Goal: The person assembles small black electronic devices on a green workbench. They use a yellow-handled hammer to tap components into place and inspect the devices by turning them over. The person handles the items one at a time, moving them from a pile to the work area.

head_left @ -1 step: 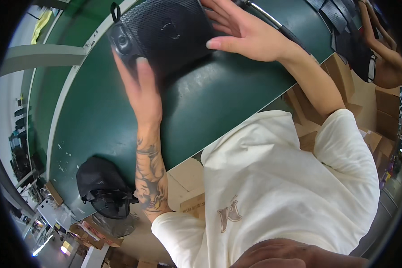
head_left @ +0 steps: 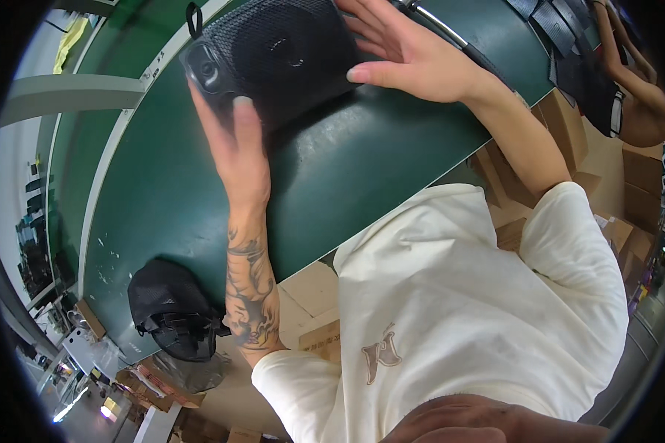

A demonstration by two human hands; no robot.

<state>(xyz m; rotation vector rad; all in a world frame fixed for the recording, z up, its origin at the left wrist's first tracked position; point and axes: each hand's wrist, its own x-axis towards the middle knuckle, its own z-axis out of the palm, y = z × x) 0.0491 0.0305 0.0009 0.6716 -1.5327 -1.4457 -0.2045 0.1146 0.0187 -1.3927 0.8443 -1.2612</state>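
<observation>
A black box-shaped portable speaker (head_left: 288,55) with a mesh front, a glossy end panel with a round part, and a small strap loop lies tilted on the green tabletop (head_left: 347,170); its top is cut off by the picture's edge. Around its left end is my left hand (head_left: 240,148), thumb on the near face and fingers partly hidden beneath. My right hand (head_left: 410,55) holds the right end, its fingers along the side and its thumb at the lower corner. Just beyond my right hand lies a thin rod (head_left: 443,28), silver and black.
A black bag (head_left: 171,306) sits at the table's left end. Black flat straps (head_left: 554,29) lie at the far right, beside another person's arm (head_left: 639,100). Cardboard boxes (head_left: 561,129) stand below on the right. A grey frame bar (head_left: 74,96) rises at the left.
The speaker and both hands have shifted very slightly to the right. The hold on it looks the same.
</observation>
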